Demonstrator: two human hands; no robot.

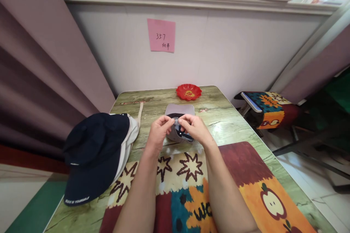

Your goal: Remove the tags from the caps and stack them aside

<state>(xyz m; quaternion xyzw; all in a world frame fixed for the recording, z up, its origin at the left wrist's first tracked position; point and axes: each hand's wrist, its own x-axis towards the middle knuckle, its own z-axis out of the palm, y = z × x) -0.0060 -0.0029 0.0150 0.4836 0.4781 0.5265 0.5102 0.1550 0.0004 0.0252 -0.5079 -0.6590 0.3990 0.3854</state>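
A grey cap (180,109) lies on the table in front of me, its brim toward the wall and its dark inside partly showing. Over its near part, my left hand (162,128) pinches a small piece at the cap's strap. My right hand (193,126) pinches close beside it, fingertips nearly touching the left ones. The small piece between the fingers is pale and too small to make out fully. Both hands hide part of the cap. A dark navy cap (95,145) rests at the table's left edge, on top of a whitish hat (132,131) with a strap.
A red scalloped dish (188,92) stands at the back of the wooden-patterned table (218,116). A colourful mat (246,164) covers the near side. A pink note (161,35) is on the wall. To the right is a stool with a patterned cover (270,105).
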